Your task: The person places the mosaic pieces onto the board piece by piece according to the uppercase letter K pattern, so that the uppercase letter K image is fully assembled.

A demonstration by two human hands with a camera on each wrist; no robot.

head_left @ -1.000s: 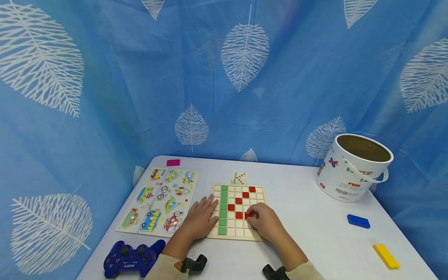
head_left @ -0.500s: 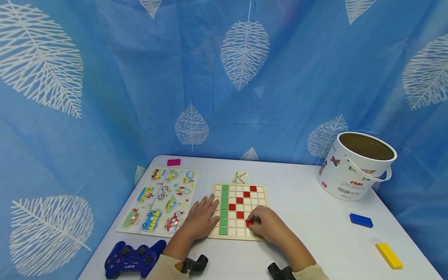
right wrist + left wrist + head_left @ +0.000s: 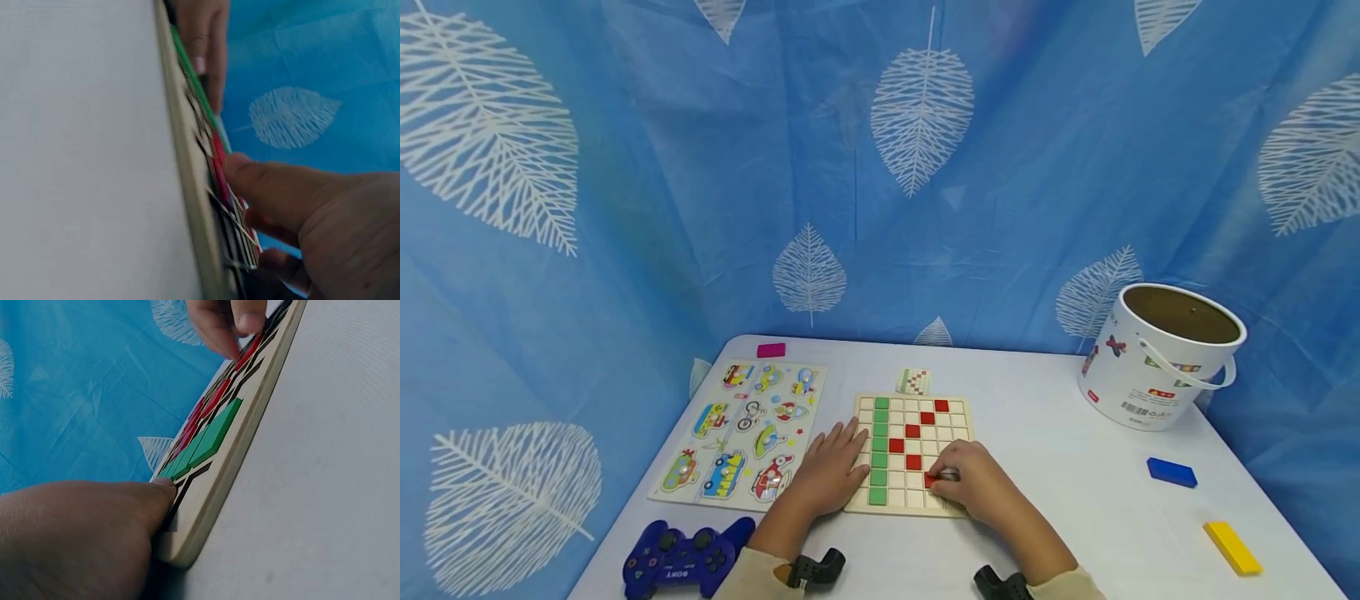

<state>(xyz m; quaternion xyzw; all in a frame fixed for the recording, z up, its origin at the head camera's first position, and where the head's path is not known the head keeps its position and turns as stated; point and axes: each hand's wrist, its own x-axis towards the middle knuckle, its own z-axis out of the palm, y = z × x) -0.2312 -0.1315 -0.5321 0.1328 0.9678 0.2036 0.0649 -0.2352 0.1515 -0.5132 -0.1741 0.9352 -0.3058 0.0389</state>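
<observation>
A wooden grid board point(image 3: 912, 511) lies flat on the table, with a column of green tiles point(image 3: 878, 458) and a slanting line of red tiles point(image 3: 912, 431). My left hand point(image 3: 829, 471) rests with straight fingers over the board's left edge, beside the green column. My right hand point(image 3: 967, 477) is at the lower right of the board, its thumb and fingers pinching a red tile point(image 3: 930, 481) in a square there. In the right wrist view the thumb point(image 3: 250, 174) lies against red. The fingers cover part of the held tile.
Behind the board lies a small pattern card point(image 3: 913, 382). To the left are a vehicle picture puzzle point(image 3: 741, 437), a blue game controller point(image 3: 688, 557) and a pink block point(image 3: 771, 350). A white bucket point(image 3: 1120, 383), blue block point(image 3: 1171, 472) and yellow block point(image 3: 1232, 548) stand right.
My right hand has moved the red tile one row nearer to me, from beside another red tile to a square below. The left hand has stayed put.
</observation>
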